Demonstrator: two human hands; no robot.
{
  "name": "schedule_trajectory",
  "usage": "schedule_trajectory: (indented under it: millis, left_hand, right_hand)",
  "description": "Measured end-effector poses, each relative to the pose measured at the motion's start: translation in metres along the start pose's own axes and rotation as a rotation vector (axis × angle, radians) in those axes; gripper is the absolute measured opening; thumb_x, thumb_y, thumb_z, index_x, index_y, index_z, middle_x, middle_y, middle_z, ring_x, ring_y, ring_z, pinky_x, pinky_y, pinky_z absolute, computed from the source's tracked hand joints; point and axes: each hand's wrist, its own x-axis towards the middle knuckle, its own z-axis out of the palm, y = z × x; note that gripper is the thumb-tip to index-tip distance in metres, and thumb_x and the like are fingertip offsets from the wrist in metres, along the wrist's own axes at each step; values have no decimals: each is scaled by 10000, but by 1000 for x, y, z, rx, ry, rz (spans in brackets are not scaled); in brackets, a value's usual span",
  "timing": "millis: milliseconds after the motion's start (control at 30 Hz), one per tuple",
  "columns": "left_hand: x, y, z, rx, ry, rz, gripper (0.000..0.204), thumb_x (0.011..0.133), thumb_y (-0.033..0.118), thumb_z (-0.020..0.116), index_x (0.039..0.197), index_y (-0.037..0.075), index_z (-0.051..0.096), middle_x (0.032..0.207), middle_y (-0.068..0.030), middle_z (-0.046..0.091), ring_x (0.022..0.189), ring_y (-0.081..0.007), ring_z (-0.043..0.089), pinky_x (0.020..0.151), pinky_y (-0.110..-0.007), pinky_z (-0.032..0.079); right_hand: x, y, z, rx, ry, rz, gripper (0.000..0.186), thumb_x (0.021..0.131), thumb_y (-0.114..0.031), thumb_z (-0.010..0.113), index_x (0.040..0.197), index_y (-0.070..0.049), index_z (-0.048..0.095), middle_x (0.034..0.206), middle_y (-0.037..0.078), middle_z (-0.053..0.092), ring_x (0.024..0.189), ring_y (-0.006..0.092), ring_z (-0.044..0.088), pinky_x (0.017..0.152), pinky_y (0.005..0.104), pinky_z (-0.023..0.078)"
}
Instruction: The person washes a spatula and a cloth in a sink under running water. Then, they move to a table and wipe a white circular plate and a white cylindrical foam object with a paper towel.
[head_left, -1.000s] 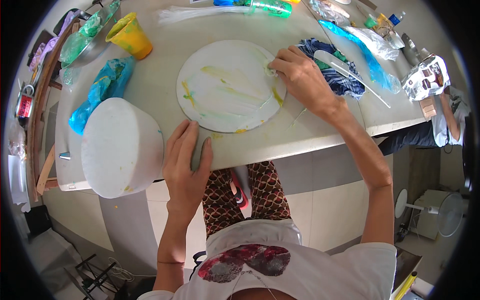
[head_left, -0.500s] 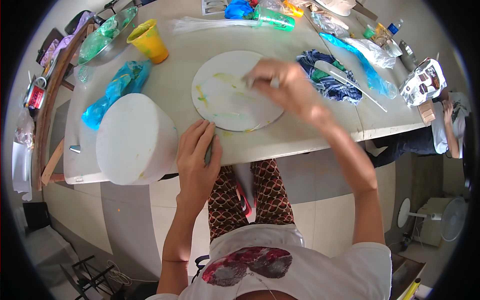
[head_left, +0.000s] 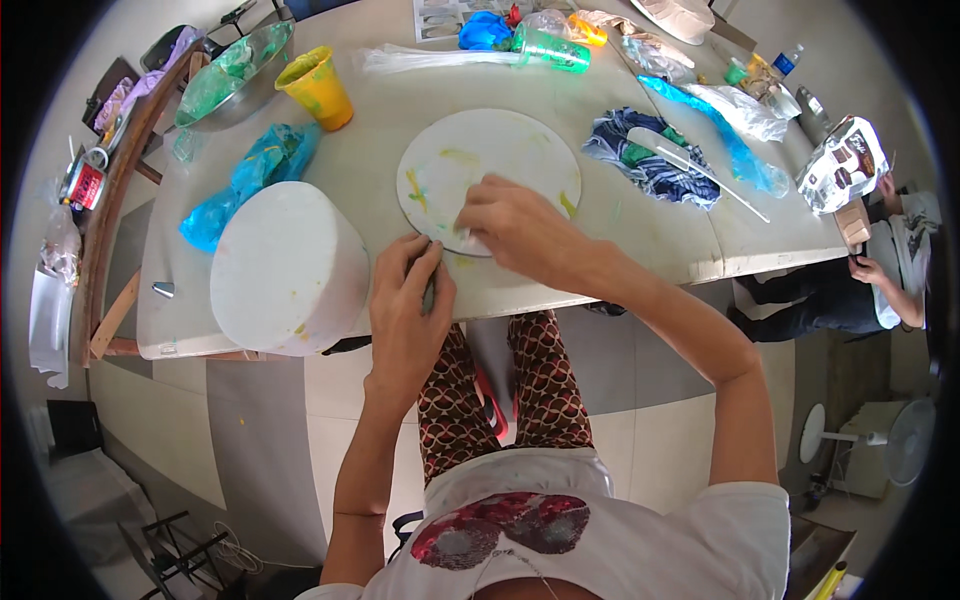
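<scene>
A round white board with yellow and green smears lies flat on the table in front of me. My right hand is bent down over its near part, fingers pinched together. Something small and pale may be under the fingertips, but I cannot make it out. At the board's near left edge my left hand rests with curled fingers, and a dark greyish thing shows partly between thumb and fingers. Left of that hand stands a large white drum-shaped block with a few yellow specks.
A yellow cup, a blue plastic bag and a metal bowl occupy the left side. To the right lie a dark patterned cloth and a white spatula. Another person is at the far right.
My right hand has swept from the board's right side toward its near left part, close to my left hand. My left hand stays by the board's edge. The view has shifted slightly.
</scene>
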Motion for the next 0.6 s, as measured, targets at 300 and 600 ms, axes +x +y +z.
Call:
schedule_trajectory:
  millis: [300, 600]
  left_hand:
    - [1, 2, -1, -13, 5, 65, 212, 742, -35, 577, 954, -28, 593, 1002, -149, 545, 932, -286, 549, 776, -343, 450]
    - [-5, -9, -13, -38, 20, 57, 239, 702, -56, 591, 939, -59, 566, 980, -170, 531, 943, -326, 515, 786, -386, 433]
  right_hand:
    - [46, 97, -18, -316, 227, 352, 123, 712, -15, 565, 825, -2, 612, 876, 147, 600, 804, 301, 571, 757, 379, 451]
    - [53, 12, -3, 226, -193, 39, 128, 669, -62, 586, 777, -15, 638, 738, 160, 606, 695, 293, 563, 685, 388, 456]
